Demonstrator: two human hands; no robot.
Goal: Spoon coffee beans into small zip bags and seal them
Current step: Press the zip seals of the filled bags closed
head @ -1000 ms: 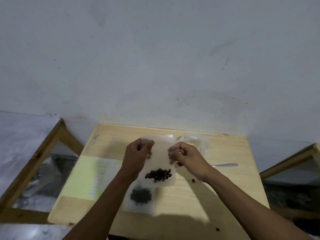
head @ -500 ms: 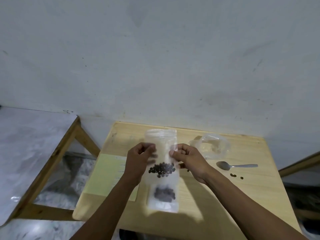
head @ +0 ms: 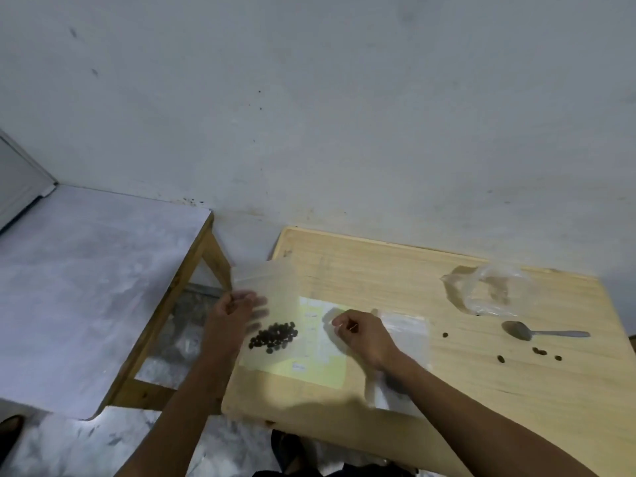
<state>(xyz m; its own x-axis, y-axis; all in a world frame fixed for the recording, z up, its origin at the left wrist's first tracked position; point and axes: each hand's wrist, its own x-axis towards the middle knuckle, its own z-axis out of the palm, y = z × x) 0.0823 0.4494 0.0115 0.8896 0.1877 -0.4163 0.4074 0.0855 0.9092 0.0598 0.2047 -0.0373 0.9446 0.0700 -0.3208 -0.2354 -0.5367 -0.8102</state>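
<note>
Left hand pinches filled zip bag by left edge, fingers curled on it, bag held over desk left edge. Right hand off bag, fingers loosely curled, holding nothing (seal state unreadable, blurred).

Advice: keep bag upright, beans low; set flat beside others.

Held bag: coffee beans pooled at bottom. Second bag under right wrist, contents hidden. Clear supply bag nearly empty. Spoon empty; loose beans on desk.

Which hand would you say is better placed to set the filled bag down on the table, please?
Left, probably: the left hand alone holds the bag of beans over the table's left edge; the right hand is apart, fingers curled.
</note>
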